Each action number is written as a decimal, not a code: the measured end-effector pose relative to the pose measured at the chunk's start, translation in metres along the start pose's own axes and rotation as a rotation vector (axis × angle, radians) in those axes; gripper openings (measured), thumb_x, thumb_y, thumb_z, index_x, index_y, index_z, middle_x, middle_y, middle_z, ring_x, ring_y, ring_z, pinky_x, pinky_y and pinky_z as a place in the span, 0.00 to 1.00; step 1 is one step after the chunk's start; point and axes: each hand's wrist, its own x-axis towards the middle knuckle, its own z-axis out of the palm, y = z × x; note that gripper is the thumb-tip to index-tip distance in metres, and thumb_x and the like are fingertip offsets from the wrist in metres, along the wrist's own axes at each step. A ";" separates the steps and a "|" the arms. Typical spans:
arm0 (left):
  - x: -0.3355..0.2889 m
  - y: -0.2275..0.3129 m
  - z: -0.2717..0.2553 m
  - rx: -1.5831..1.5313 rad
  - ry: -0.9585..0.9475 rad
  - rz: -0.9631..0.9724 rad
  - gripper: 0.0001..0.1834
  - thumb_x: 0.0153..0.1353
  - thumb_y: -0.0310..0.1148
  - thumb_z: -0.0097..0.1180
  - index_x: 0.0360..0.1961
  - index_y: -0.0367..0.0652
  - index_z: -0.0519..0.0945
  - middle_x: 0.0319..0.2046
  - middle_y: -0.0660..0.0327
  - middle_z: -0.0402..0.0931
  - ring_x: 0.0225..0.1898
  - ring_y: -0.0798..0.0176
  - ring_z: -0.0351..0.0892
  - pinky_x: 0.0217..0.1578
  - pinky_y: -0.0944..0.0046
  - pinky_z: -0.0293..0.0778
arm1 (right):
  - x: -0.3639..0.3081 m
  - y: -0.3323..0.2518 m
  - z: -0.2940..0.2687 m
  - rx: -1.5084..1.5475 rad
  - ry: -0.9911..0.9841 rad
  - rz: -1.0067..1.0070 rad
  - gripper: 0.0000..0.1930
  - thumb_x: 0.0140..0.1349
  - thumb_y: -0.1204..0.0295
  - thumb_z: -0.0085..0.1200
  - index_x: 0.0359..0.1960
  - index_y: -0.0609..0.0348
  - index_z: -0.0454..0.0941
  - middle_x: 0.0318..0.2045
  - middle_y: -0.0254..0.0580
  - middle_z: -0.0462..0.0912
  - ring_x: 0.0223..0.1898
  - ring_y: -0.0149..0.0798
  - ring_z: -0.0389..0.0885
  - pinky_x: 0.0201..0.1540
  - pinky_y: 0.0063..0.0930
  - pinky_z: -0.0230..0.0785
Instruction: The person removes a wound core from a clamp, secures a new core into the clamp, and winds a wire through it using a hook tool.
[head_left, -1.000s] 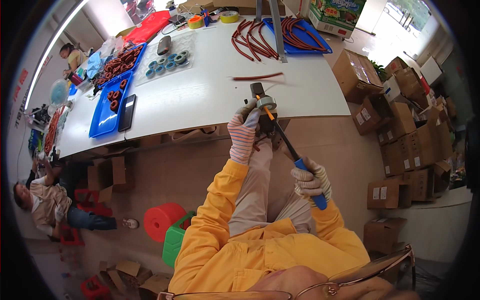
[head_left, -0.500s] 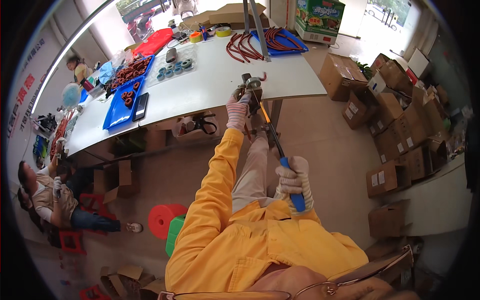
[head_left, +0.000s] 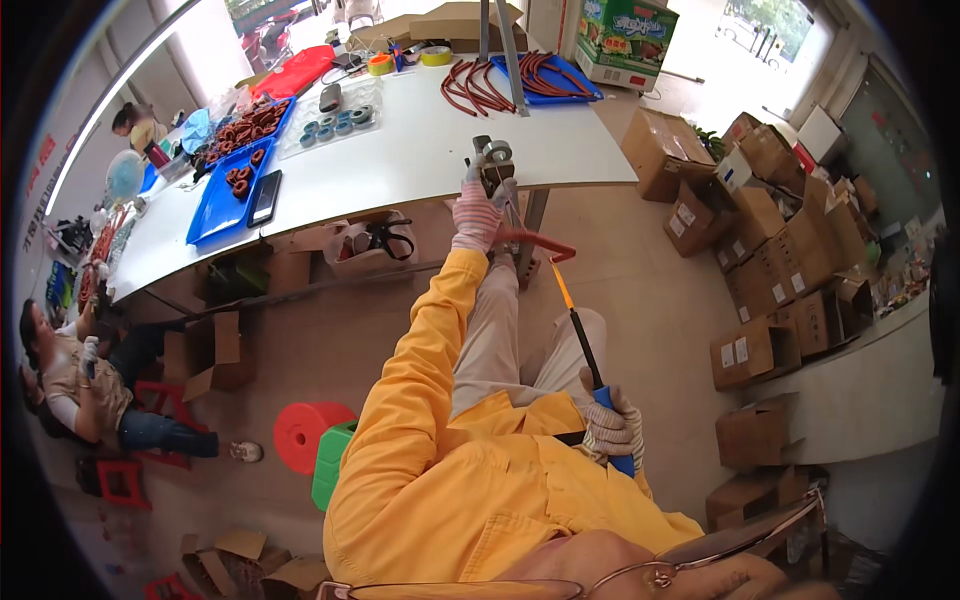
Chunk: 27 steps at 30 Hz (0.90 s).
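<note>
My left hand [head_left: 477, 218], in a pink-and-white striped glove, is closed beside a small metal fixture [head_left: 493, 163] with a round wheel-like part at the table's front edge. What its fingers grip is hidden. A dark red tube [head_left: 542, 240] reaches out from below that hand, bent at its far right end. My right hand [head_left: 612, 422], in a pale striped glove, is wrapped round the blue handle of a long tool [head_left: 584, 340] near my waist. The tool has a black shaft and a narrow orange front part, its tip close to the tube's bent end.
On the white table [head_left: 400, 165] lie red tubes [head_left: 478, 88], a blue tray [head_left: 222, 212] with red rings, a phone [head_left: 264, 198] and tape rolls [head_left: 380, 65]. Cardboard boxes [head_left: 757, 350] line the right side. A co-worker [head_left: 85, 385] sits at the left near red stools [head_left: 122, 482].
My right hand has drawn the tool back toward my body, away from the fixture. The red tube now stretches out between my left hand and the tool's tip. The view has shifted slightly.
</note>
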 end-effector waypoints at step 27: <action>0.093 -0.049 -0.071 -1.465 0.060 -0.625 0.22 0.63 0.36 0.52 0.55 0.35 0.69 0.37 0.57 0.77 0.40 0.63 0.78 0.25 0.78 0.75 | 0.167 -0.148 0.075 -1.255 1.164 -0.003 0.27 0.62 0.61 0.51 0.61 0.60 0.62 0.21 0.33 0.68 0.12 0.20 0.61 0.13 0.13 0.55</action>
